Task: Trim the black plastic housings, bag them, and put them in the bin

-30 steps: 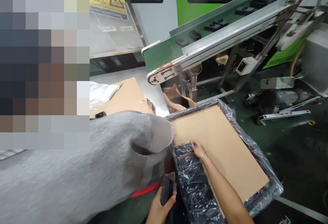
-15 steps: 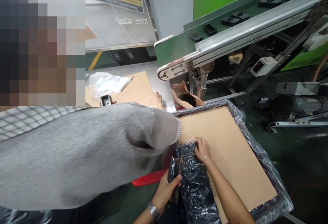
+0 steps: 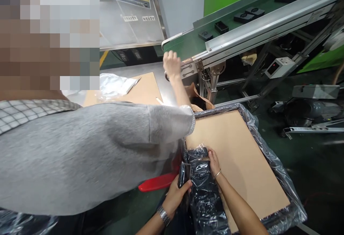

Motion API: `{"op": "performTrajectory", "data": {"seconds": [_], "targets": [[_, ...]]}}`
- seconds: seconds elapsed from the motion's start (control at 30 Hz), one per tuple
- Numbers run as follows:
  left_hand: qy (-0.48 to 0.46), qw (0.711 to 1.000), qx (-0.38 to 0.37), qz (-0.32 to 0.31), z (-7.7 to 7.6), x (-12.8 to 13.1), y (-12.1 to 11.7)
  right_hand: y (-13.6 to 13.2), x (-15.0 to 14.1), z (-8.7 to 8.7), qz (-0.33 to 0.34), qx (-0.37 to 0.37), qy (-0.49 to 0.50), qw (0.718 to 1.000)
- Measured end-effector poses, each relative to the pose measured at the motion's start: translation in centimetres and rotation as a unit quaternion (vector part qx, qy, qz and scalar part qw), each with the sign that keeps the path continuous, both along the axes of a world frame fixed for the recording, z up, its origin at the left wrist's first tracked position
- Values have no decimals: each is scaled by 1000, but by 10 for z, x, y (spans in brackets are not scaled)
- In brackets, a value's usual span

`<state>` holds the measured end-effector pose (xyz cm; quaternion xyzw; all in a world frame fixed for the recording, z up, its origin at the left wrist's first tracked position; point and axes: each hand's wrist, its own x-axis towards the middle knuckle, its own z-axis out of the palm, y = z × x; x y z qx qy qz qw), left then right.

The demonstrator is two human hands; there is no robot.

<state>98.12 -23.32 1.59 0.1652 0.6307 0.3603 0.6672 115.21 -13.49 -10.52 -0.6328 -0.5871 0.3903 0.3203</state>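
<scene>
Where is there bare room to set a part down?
The cardboard shows bare between the right hand and the plastic-covered rim on the right. It is crowded on the left: a row of wrapped parts, the left hand gripping another wrapped part, and a co-worker's sleeve by the far left corner.

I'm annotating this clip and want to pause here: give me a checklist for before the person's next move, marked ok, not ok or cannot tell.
1. Left hand has hold of a wrapped dark part: ok, thumb and fingers are around it.
2. Right hand is at the far end of the row of wrapped parts: ok.
3. Right hand grips a part there: cannot tell, its fingertips are unclear.
4. Cardboard sheet lies within the plastic-lined box: ok.
5. Box's far left corner is unobstructed in view: not ok, the co-worker's grey sleeve covers it.
</scene>
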Motion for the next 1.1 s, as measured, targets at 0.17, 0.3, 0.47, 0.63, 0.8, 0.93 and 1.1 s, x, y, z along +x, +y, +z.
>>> {"op": "performTrajectory", "data": {"seconds": [0.17,0.3,0.47,0.63,0.8,0.93,1.1], "targets": [[-94,994,-46,5,-3,0,10,4,2,55,20,43,9,999],[-89,996,14,-28,-9,-5,14,-3,-5,104,199,25,47,979],[-58,997,44,18,-13,1,25,-13,-25,115,195,-42,8,980],[-96,981,-14,170,-13,12,36,-43,-43,114,191,-57,0,980],[-201,950,-60,233,-11,23,35,-60,-40,114,239,-32,-86,967],[-241,932,-111,248,-10,36,30,-52,-25,117,265,-61,-179,945],[-301,916,-136,229,-6,50,28,-33,-9,121,319,-82,-208,921]]}}
